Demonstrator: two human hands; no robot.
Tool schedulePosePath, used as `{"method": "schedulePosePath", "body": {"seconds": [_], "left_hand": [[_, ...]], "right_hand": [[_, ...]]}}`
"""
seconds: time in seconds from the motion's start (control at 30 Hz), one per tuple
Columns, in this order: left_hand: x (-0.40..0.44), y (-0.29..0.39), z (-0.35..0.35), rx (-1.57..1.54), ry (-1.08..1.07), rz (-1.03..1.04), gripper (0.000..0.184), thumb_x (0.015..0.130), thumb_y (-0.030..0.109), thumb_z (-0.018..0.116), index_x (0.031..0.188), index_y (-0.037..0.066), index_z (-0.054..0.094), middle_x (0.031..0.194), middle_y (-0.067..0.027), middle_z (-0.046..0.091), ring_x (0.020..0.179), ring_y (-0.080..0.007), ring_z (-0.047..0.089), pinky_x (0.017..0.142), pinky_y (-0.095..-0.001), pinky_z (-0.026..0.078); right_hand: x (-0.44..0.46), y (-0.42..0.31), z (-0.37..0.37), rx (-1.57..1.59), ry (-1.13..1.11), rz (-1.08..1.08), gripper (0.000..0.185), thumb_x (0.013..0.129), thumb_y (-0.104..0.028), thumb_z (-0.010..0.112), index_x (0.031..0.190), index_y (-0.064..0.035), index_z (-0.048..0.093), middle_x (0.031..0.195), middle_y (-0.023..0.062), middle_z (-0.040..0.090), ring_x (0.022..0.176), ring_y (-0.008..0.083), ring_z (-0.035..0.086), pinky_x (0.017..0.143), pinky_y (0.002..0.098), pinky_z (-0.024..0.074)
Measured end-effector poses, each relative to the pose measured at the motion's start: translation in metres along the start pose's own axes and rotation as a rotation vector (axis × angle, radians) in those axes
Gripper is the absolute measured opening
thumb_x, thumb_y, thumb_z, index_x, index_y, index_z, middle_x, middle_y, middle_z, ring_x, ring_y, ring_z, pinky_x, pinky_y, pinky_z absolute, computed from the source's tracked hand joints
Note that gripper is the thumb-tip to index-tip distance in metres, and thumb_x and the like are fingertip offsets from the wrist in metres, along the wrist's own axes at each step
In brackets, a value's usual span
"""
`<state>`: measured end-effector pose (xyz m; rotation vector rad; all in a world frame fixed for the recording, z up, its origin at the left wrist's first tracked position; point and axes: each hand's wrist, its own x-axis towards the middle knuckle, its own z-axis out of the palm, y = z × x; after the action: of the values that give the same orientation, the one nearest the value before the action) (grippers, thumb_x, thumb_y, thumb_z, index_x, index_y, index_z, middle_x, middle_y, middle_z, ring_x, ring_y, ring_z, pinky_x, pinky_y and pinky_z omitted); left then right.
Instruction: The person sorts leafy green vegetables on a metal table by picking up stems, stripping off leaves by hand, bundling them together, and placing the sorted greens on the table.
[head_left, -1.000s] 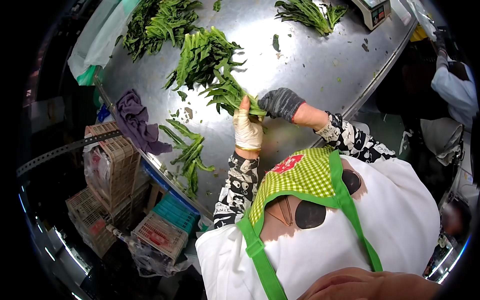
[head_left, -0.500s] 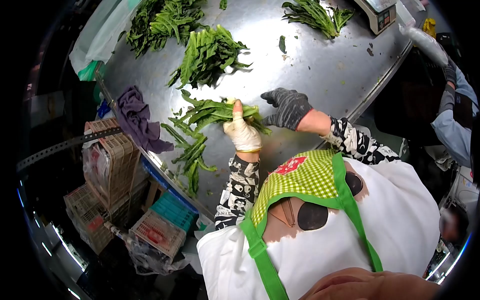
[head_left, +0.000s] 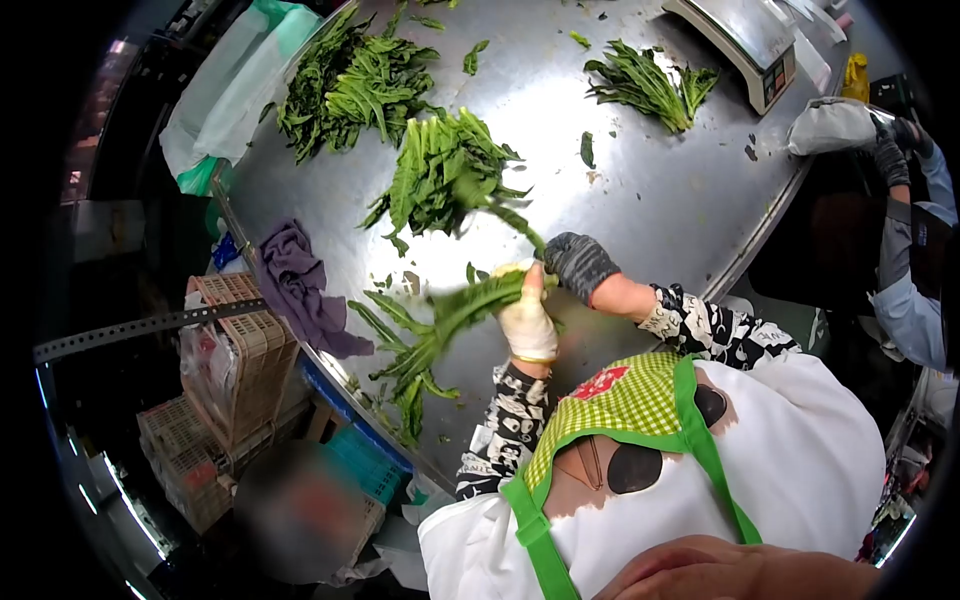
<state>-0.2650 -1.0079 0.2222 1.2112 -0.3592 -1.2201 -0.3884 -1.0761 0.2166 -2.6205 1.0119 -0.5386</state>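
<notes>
Left grip (head_left: 527, 325), pale glove, closed round stalk ends of a leafy bunch (head_left: 465, 308), leaves trailing left over the near-left part of the metal desk (head_left: 650, 190); right grip (head_left: 580, 266), grey glove, just beside it, fingers curled on the near end of a single leaf (head_left: 521, 226). Bigger leafy pile (head_left: 432, 180) lies just beyond, second pile (head_left: 375, 90) far left. Purple cloth (head_left: 300, 285) over left edge, scale (head_left: 738, 45) far right.
</notes>
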Motion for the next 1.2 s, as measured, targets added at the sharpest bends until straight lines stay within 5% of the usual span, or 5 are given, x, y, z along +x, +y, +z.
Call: {"method": "schedulePosePath", "body": {"seconds": [0.2,0.3,0.5,0.93,1.2], "left_hand": [[0.003,0.025,0.006,-0.211,-0.138,0.107,0.019,0.091,0.014,0.058,0.103,0.001,0.056,0.089,-0.0087,0.062,0.069,-0.0154,0.060,0.063,-0.0253,0.051],[0.024,0.006,-0.001,-0.310,-0.192,-0.070,0.037,0.093,0.022,0.056,0.121,-0.002,0.053,0.107,-0.0130,0.065,0.091,-0.0234,0.065,0.079,-0.0311,0.052],[0.032,-0.027,0.000,-0.438,-0.207,-0.145,0.062,0.091,0.029,0.053,0.138,-0.007,0.034,0.134,-0.0195,0.044,0.124,-0.0347,0.044,0.111,-0.0466,0.032],[0.012,0.021,-0.097,-0.286,0.095,0.174,0.032,0.092,0.015,0.053,0.119,-0.002,0.053,0.109,-0.0120,0.060,0.098,-0.0223,0.059,0.088,-0.0345,0.049],[-0.038,0.012,-0.017,-0.287,-0.098,0.039,0.024,0.092,0.011,0.060,0.115,0.002,0.057,0.086,-0.0034,0.057,0.062,-0.0100,0.046,0.062,-0.0276,0.043]], "right_hand": [[0.044,0.046,-0.013,0.023,-0.504,-0.279,0.015,0.079,-0.017,0.055,0.074,-0.0085,0.066,0.066,0.0104,0.062,0.059,0.0285,0.062,0.054,0.0397,0.0505],[0.122,0.062,-0.051,-0.054,-0.407,0.492,0.031,0.090,-0.037,0.051,0.093,-0.0143,0.072,0.082,0.0124,0.069,0.069,0.0306,0.066,0.068,0.0399,0.0519],[0.233,0.118,-0.035,0.034,-0.231,0.116,0.058,0.091,-0.041,0.049,0.142,-0.0159,0.038,0.137,0.0176,0.048,0.120,0.0346,0.052,0.099,0.0424,0.0429],[0.042,0.104,-0.032,-0.279,-0.142,-0.046,0.014,0.074,-0.019,0.058,0.070,-0.0092,0.067,0.067,0.0134,0.065,0.061,0.0297,0.063,0.056,0.0451,0.0484],[-0.056,0.084,-0.056,0.071,-0.237,0.450,0.013,0.077,-0.019,0.059,0.077,-0.0112,0.069,0.079,0.0098,0.066,0.070,0.0279,0.064,0.061,0.0399,0.0512]]}}
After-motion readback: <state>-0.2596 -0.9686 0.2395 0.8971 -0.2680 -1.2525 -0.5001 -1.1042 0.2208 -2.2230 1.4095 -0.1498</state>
